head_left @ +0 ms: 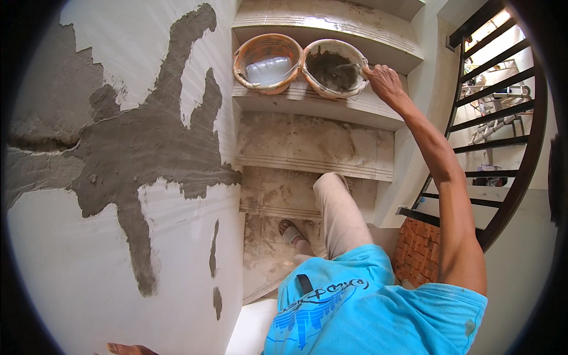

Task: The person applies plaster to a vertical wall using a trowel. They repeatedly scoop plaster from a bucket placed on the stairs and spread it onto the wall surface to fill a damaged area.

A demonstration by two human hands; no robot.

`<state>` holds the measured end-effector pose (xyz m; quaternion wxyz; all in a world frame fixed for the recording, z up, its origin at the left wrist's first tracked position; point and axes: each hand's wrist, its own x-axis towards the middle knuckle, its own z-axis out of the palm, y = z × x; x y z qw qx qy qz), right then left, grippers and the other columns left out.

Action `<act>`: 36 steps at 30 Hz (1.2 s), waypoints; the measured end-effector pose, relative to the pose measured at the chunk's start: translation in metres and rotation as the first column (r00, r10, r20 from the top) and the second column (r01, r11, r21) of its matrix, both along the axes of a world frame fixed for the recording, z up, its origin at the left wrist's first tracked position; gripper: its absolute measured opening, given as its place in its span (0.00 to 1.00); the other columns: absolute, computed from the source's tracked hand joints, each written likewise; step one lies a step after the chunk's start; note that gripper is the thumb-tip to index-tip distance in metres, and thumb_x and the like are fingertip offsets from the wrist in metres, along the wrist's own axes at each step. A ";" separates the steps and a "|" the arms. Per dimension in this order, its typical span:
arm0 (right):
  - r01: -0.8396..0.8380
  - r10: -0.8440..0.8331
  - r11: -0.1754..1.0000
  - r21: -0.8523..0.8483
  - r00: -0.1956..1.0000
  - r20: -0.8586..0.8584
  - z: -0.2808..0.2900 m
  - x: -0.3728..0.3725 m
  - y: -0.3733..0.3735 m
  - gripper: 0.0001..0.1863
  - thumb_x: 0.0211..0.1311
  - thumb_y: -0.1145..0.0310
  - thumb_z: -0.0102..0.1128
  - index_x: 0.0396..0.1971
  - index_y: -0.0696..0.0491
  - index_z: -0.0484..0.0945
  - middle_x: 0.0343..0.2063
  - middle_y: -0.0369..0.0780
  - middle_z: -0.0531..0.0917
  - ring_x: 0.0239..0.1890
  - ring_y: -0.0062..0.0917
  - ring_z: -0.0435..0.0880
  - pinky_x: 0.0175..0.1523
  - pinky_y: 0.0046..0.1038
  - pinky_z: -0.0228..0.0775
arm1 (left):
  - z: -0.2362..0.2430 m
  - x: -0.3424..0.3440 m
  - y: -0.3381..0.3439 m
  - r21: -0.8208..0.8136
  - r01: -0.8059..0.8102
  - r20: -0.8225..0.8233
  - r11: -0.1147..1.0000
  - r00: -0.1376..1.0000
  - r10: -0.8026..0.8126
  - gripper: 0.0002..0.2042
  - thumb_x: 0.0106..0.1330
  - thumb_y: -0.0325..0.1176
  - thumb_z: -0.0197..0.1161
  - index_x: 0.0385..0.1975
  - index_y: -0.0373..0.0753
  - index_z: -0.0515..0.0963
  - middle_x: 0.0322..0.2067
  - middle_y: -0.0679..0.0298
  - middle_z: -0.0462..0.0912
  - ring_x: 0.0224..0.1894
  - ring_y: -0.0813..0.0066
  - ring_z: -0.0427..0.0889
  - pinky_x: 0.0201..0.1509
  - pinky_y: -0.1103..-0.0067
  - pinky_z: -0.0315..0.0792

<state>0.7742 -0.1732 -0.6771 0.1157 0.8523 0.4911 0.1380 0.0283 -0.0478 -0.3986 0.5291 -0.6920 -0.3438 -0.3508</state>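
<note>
Right hand (383, 81) pinches the mortar bucket (327, 90) by its edge; lifting unevenly could tip it into the orange bucket (277, 89) leftward. Left hand (131, 350): cannot tell.

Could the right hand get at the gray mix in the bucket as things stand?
Probably yes. The right hand is curled at the rim of the bucket, and nothing covers the gray mix inside; it would likely just need to let go first.

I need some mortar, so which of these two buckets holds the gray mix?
The right-hand bucket, whose rim the right hand grips. It contains gray mortar; the left orange bucket holds something pale and translucent.
</note>
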 end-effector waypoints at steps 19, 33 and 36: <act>0.078 -0.081 0.994 -0.082 0.996 -0.036 -0.005 0.016 0.047 0.10 0.60 0.67 0.62 0.34 0.52 0.90 0.34 0.47 0.90 0.40 0.40 0.92 0.43 0.41 0.85 | -0.005 -0.020 0.026 0.031 -0.069 -0.063 0.997 0.995 0.071 0.24 0.76 0.49 0.57 0.63 0.40 0.75 0.70 0.42 0.66 0.74 0.35 0.59 0.72 0.38 0.55; 0.430 -0.194 0.903 0.017 0.441 -0.876 0.003 0.034 0.000 0.25 0.63 0.51 0.66 0.18 0.58 0.78 0.12 0.38 0.73 0.13 0.22 0.72 0.17 0.30 0.62 | -0.007 -0.016 0.032 0.052 -0.104 -0.031 0.993 0.994 0.106 0.27 0.77 0.52 0.54 0.64 0.36 0.74 0.71 0.42 0.65 0.74 0.34 0.59 0.71 0.39 0.57; 0.426 -0.209 0.905 0.009 0.462 -0.862 -0.004 0.047 0.004 0.26 0.63 0.52 0.67 0.16 0.59 0.77 0.12 0.38 0.74 0.13 0.23 0.73 0.17 0.31 0.64 | -0.005 -0.014 0.034 0.050 -0.096 -0.046 0.994 0.994 0.099 0.27 0.77 0.51 0.54 0.64 0.36 0.73 0.71 0.43 0.65 0.74 0.34 0.59 0.71 0.39 0.56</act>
